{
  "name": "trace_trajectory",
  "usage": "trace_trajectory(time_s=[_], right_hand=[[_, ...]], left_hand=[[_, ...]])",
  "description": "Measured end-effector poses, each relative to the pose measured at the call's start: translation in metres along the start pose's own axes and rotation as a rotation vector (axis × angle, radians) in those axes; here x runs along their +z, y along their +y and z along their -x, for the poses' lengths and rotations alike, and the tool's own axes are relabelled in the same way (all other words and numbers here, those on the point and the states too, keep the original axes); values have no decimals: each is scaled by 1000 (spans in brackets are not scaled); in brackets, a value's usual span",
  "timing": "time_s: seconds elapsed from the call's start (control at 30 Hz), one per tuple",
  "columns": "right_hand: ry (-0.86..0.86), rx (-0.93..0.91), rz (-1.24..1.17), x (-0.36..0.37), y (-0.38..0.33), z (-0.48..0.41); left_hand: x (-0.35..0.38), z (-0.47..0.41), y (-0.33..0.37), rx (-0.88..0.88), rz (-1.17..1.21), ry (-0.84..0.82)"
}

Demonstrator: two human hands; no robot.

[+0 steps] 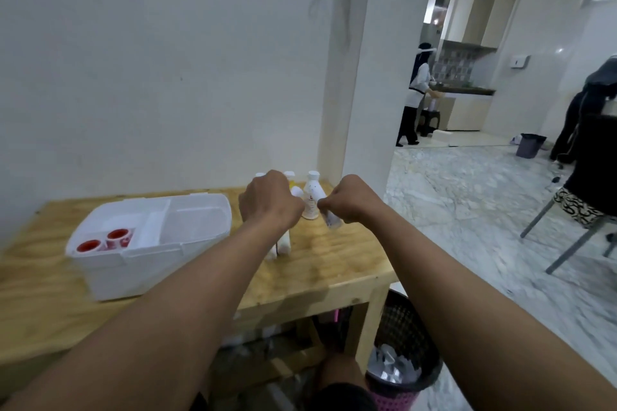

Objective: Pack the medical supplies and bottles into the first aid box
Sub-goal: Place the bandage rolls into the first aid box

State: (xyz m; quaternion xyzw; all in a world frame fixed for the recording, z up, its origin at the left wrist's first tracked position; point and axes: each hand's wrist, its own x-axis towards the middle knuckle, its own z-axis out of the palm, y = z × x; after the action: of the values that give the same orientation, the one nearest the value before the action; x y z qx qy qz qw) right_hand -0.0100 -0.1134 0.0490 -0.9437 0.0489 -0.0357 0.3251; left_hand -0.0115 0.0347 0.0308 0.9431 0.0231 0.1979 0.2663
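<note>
The white first aid box (100, 272) stands open on the left of the wooden table (334, 263). Two red-cored tape rolls (101, 242) lie in its near-left compartment. A cluster of white bottles (312, 197) stands to the right of the box near the wall. My left hand (268, 202) is closed around a white bottle, whose lower part (283, 245) shows below my wrist. My right hand (349, 198) is closed on a small bottle (330, 218), tilted above the table.
The table's right edge drops to a marble floor. A black mesh waste bin (402, 354) stands under the table's right corner. A chair (574, 210) is at the far right. A person stands in the kitchen beyond the doorway.
</note>
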Motion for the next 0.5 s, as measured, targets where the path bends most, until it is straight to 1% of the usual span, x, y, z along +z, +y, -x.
trace_trajectory(time_s=[0.23,0.5], right_hand=[[-37,-59,-107,3,-59,18],[-136,-129,-191,25,-130,27]], left_hand=[[-69,-4,-26,-124,145,45],[-137,-10,-94,-296,192,71]])
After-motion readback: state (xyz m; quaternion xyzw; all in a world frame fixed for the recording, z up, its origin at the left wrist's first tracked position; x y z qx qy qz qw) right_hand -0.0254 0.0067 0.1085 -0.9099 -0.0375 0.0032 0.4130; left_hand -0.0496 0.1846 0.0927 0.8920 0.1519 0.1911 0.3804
